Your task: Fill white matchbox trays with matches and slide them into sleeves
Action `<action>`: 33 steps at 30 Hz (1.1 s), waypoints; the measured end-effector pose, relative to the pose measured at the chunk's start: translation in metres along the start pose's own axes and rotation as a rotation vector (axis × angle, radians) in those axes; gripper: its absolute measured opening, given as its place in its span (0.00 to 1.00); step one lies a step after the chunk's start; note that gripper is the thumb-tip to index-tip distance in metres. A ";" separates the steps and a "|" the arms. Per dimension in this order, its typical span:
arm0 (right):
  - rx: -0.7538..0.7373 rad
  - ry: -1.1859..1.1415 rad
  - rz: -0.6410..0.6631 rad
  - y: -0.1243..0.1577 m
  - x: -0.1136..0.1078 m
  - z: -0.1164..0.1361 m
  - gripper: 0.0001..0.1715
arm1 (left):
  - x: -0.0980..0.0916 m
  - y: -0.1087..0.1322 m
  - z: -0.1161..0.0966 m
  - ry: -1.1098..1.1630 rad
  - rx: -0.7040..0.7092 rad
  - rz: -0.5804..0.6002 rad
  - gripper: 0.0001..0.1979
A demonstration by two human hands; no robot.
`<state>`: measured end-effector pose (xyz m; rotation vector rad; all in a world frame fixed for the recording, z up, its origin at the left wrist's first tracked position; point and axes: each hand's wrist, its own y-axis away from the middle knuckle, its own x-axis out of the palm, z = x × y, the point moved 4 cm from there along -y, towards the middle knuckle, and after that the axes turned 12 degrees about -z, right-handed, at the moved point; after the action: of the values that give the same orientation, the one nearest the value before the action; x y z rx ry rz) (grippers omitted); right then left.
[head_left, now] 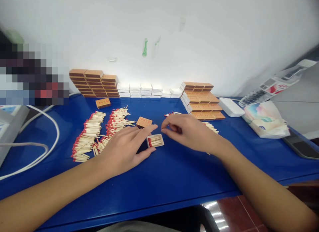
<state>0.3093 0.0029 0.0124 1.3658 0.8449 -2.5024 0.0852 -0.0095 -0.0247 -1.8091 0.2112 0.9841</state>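
Note:
My left hand (127,144) curves around a small white matchbox tray (162,141), thumb at its near edge and index finger stretched above its far side. Matches (155,141) lie in the tray, red heads to the left. Just right of the tray hovers my right hand (185,130), thumb and index tips drawn together; anything between them is too small to make out. An orange matchbox cover (144,121) sits behind the tray. Loose matches form a pile (117,120) beside my left hand. A few more matches (174,113) lie behind my right hand.
Another match pile (88,135) spreads farther left, near a single matchbox (103,103). Along the wall stand stacked matchboxes (93,83), white trays (135,90) and orange covers (203,102). A tissue pack (265,119) and white cables (56,125) flank the blue table (139,188).

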 end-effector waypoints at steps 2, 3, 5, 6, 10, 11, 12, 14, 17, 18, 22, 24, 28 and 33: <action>0.038 0.052 -0.050 -0.002 -0.014 -0.015 0.08 | 0.000 0.000 0.000 -0.001 -0.006 0.005 0.27; 0.060 0.090 -0.055 -0.002 -0.020 -0.024 0.09 | 0.000 0.000 0.000 -0.001 -0.007 0.007 0.27; 0.092 0.160 -0.021 -0.003 -0.027 -0.038 0.10 | 0.000 0.000 0.000 -0.003 -0.009 0.008 0.27; 0.104 0.183 0.011 -0.004 -0.029 -0.043 0.10 | 0.000 0.001 0.000 -0.005 -0.009 0.006 0.28; 0.140 0.195 0.123 -0.004 -0.024 -0.053 0.09 | 0.000 0.000 0.000 -0.012 -0.013 0.009 0.28; 0.144 0.188 0.142 -0.004 -0.022 -0.053 0.09 | 0.000 0.000 0.000 -0.010 -0.014 0.010 0.28; 0.148 0.179 0.153 -0.004 -0.020 -0.053 0.09 | 0.000 0.000 0.000 -0.007 -0.014 0.009 0.28; 0.148 0.163 0.160 -0.004 -0.019 -0.053 0.09 | 0.000 0.000 0.000 -0.007 -0.011 0.006 0.28; 0.142 0.169 0.149 -0.003 -0.019 -0.054 0.10 | -0.001 0.001 0.000 -0.015 -0.011 0.009 0.27; 0.142 0.174 0.148 -0.003 -0.019 -0.054 0.11 | -0.001 0.001 0.000 -0.015 -0.010 0.010 0.27; 0.144 0.177 0.159 -0.003 -0.020 -0.055 0.11 | -0.001 0.001 0.000 -0.010 -0.012 0.015 0.28; 0.138 0.174 0.165 -0.003 -0.020 -0.054 0.11 | 0.000 0.001 0.000 -0.008 -0.017 0.018 0.27; 0.127 0.144 0.162 -0.004 -0.021 -0.052 0.10 | 0.000 0.001 0.000 -0.008 -0.021 0.019 0.26; 0.125 0.122 0.159 -0.004 -0.023 -0.051 0.08 | 0.000 0.001 0.000 -0.009 -0.016 0.012 0.27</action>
<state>0.3573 0.0316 0.0119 1.5722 0.5835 -2.4064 0.0845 -0.0099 -0.0255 -1.8195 0.2093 1.0055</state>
